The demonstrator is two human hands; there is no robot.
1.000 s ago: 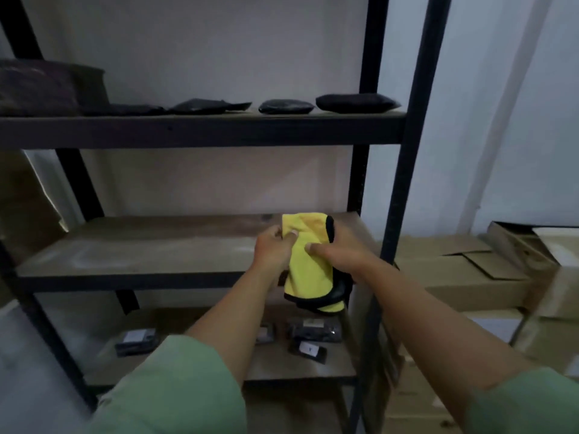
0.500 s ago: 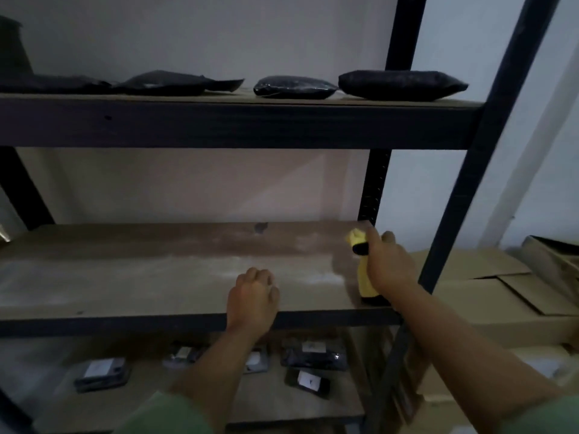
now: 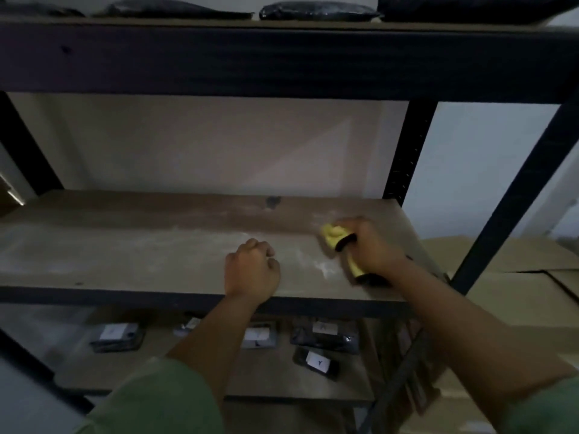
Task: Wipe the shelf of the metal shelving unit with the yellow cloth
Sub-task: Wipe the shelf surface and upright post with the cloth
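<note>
Now the right hand (image 3: 372, 249) has pushed the yellow cloth (image 3: 333, 234) leftward.

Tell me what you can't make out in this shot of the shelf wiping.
- Head view: most of the yellow cloth is hidden inside the right hand; both are motion-blurred.
- Whether the cloth touches the shelf: the hand covers the contact.
- The left hand is curled, so its palm is hidden.
- Labels on the packets below: too small and dim to read.
- Dark bags on top: cut off by the upper edge.

Right hand (image 3: 371, 245) gripping yellow cloth (image 3: 332, 235) on dusty shelf (image 3: 141, 255) — left hand (image 3: 252, 270) fisted at front edge
</note>
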